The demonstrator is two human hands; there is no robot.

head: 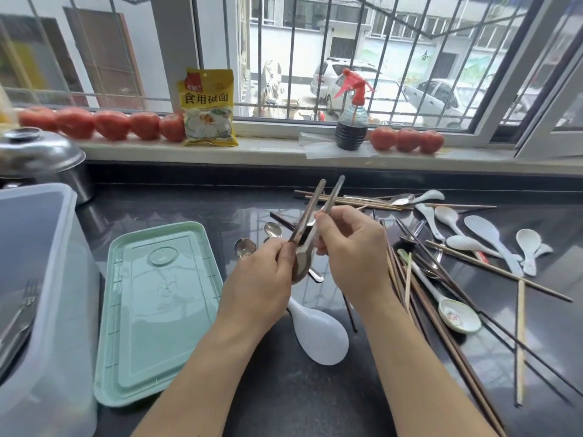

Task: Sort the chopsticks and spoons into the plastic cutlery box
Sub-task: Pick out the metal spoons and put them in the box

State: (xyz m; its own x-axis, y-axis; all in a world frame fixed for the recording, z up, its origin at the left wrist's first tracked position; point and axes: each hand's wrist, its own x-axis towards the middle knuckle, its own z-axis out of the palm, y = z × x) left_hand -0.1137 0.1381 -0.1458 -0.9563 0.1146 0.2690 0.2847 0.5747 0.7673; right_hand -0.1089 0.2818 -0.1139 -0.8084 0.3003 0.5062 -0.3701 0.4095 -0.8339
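Note:
My left hand (262, 279) and my right hand (350, 250) meet above the dark counter, and together they hold two metal spoons (307, 216) with the handles pointing up and away. The left grips the bowl end, the right pinches the handles. A clear plastic cutlery box (47, 279) stands at the far left with forks inside. Its green lid (161, 310) lies flat beside it. Chopsticks (441, 310) and white ceramic spoons (492, 241) lie scattered on the right. A white rice paddle (318, 332) rests below my hands.
Two more metal spoons (252, 244) lie just left of my hands. A steel pot with lid (38, 156) sits at the back left. Tomatoes (94, 123), a yellow packet (209, 108) and a spray bottle (351, 121) line the windowsill.

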